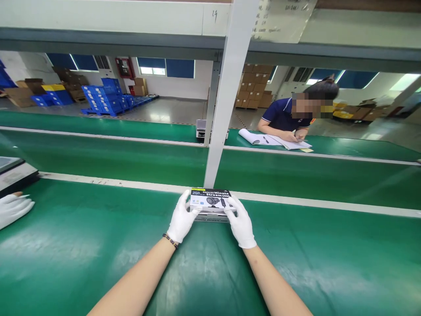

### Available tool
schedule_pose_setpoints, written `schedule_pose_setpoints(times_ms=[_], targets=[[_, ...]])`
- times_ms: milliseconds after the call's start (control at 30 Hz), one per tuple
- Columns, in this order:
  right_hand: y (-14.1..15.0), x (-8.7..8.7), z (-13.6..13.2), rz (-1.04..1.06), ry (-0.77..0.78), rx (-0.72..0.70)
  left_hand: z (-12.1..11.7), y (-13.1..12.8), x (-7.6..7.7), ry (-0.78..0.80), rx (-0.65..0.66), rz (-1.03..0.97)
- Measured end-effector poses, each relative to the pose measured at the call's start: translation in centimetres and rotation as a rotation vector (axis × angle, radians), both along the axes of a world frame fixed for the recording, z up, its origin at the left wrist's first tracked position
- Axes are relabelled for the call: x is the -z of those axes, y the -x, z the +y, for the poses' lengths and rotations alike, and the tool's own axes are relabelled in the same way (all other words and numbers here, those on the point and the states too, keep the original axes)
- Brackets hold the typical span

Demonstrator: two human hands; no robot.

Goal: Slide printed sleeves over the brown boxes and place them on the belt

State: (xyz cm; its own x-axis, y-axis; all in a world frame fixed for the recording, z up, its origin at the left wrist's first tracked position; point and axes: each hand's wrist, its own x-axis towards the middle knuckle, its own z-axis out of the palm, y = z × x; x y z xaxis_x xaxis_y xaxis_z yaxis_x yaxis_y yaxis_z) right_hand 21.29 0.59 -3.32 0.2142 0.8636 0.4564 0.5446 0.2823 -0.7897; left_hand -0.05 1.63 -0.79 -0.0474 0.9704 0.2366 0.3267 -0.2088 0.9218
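Note:
A small printed product box [210, 201] in black and white, lettered "Minute Stream 1000", is held level between my gloved hands. My left hand [181, 217] grips its left end, with a beaded bracelet at the wrist. On the right end, my right hand [240, 223] has its thumb at the front edge and fingers along the side. Below and in front of the box, the printed face of what looks like a second box [212, 218] shows on the green work surface [204, 272]. The fingertips behind the box are partly hidden.
A white upright post [219, 127] rises right behind the box. At the far left lie another person's gloved hand [15, 208] and a scale-like device [16, 173]. Across the bench a person [279, 116] leans over papers [263, 139]. Blue crates [103, 98] stand behind.

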Motion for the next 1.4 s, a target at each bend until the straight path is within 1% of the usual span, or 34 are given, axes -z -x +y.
schedule_pose_setpoints(times_ms=[67, 133, 200, 300, 367, 500, 633, 733, 833, 933, 967, 1033, 1100, 1167, 1300, 1400], targets=[[-0.2, 0.0, -0.4, -0.121, -0.023, -0.005, -0.2, 0.3, 0.4, -0.08, 0.065, 0.19], [-0.5, -0.2, -0.8, -0.246, -0.039, -0.005, -0.4, 0.5, 0.6, -0.125, 0.114, 0.372], [-0.6, -0.6, -1.1, -0.365, -0.062, 0.004, -0.5, 0.7, 0.6, -0.192, 0.124, 0.523], [-0.6, -1.2, -1.3, -0.518, -0.132, 0.031, -0.4, 0.9, 0.3, -0.361, 0.083, 0.724], [-0.4, -1.6, -1.4, -0.577, -0.199, 0.036, -0.3, 1.0, 0.2, -0.448, 0.059, 0.811], [-0.1, -2.0, -1.7, -0.623, -0.275, -0.026, -0.1, 1.2, 0.1, -0.518, 0.075, 0.876], [-0.2, -2.0, -1.8, -0.648, -0.288, 0.012, -0.2, 1.3, -0.4, -0.504, 0.106, 0.87], [-0.3, -1.9, -1.7, -0.643, -0.309, -0.012, -0.2, 1.1, -0.6, -0.465, 0.116, 0.797], [-0.2, -1.8, -1.7, -0.613, -0.285, -0.034, -0.3, 0.9, -0.1, -0.385, 0.116, 0.603], [-0.4, -1.6, -1.7, -0.519, -0.209, -0.055, -0.3, 0.5, 0.8, -0.203, 0.101, 0.375], [-0.5, -1.5, -1.7, -0.479, -0.177, -0.054, -0.3, 0.5, 0.9, -0.148, 0.106, 0.32], [-0.8, -1.4, -1.5, -0.414, -0.117, -0.036, -0.3, 0.4, 1.0, -0.093, 0.126, 0.252], [-1.1, -1.3, -1.3, -0.388, -0.079, -0.029, -0.3, 0.5, 0.7, -0.077, 0.142, 0.228], [-1.1, -1.4, -1.1, -0.402, -0.081, -0.044, -0.3, 0.5, 0.5, -0.055, 0.136, 0.248], [-0.7, -1.5, -1.1, -0.473, -0.132, -0.05, -0.3, 0.5, 0.1, -0.05, 0.133, 0.32], [-0.5, -1.5, -1.6, -0.521, -0.186, -0.018, -0.5, 0.5, -0.1, -0.023, 0.146, 0.29]])
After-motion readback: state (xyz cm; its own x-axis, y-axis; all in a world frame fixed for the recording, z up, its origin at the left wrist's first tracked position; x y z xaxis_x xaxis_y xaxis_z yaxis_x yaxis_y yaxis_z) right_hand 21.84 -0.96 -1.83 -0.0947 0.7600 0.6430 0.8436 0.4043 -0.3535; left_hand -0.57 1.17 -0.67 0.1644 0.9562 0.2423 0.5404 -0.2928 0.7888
